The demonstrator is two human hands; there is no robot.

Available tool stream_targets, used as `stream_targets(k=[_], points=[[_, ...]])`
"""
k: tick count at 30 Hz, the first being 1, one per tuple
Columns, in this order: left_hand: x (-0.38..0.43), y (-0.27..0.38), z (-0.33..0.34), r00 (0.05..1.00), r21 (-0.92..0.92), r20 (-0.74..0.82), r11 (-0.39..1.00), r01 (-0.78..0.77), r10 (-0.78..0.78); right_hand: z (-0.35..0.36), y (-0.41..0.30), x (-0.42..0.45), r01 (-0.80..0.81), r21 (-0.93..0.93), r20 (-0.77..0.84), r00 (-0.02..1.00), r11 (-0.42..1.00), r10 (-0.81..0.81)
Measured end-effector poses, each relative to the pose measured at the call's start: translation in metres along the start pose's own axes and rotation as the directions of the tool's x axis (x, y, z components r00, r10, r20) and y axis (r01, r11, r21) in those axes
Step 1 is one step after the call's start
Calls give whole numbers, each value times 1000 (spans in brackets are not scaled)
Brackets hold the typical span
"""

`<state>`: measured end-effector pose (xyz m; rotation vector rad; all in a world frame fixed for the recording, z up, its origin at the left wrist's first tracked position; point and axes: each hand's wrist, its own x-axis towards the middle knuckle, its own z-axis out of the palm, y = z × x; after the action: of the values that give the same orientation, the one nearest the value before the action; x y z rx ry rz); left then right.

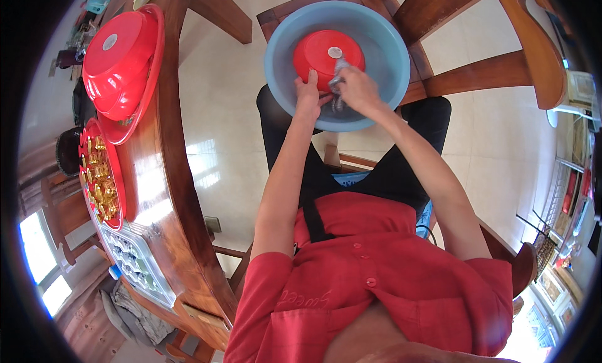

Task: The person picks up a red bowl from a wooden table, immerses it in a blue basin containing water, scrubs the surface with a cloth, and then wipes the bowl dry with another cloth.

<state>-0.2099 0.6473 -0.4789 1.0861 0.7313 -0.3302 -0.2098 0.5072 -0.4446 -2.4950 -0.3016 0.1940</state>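
An upturned red bowl [317, 47] with a round white sticker [335, 52] on its base sits inside a large light-blue basin [383, 33]. My left hand [308, 94] grips the near left side of the bowl, thumb up on its wall. In my right hand [360, 87] is a crumpled grey cloth [339, 78], pressed against the bowl's near right side; the hand looks slightly blurred. The basin rests on a brown wooden chair seat [301, 0], between and beyond my knees.
On the wooden table [155, 174] to the left stand upturned red bowls [124, 57] on a red tray [157, 66], another red tray [121, 193] of gold-coloured cups, and a clear plastic tray [136, 264]. A curved wooden chair part [550, 76] stands at right.
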Motion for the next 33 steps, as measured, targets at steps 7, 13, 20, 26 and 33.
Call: stream_targets(k=[7,13,20,26,33], points=[[-9,11,1,998,-85,-16,995,-61,60,-16,60,31,-206,-149,-70,978,967,198],[-2,6,-1,998,-171,-13,983,-70,69,-10,69,40,-192,-26,-300,938,981,176],[11,0,-23,971,-411,185,909,-62,150,-10,49,32,161,-53,-272,947,985,-170],[-32,12,1,960,-183,245,979,-89,133,-11,68,34,64,-38,-256,964,997,-71],[-10,0,-7,973,-215,57,954,-208,225,-12,36,10,316,44,-223,928,948,-299]])
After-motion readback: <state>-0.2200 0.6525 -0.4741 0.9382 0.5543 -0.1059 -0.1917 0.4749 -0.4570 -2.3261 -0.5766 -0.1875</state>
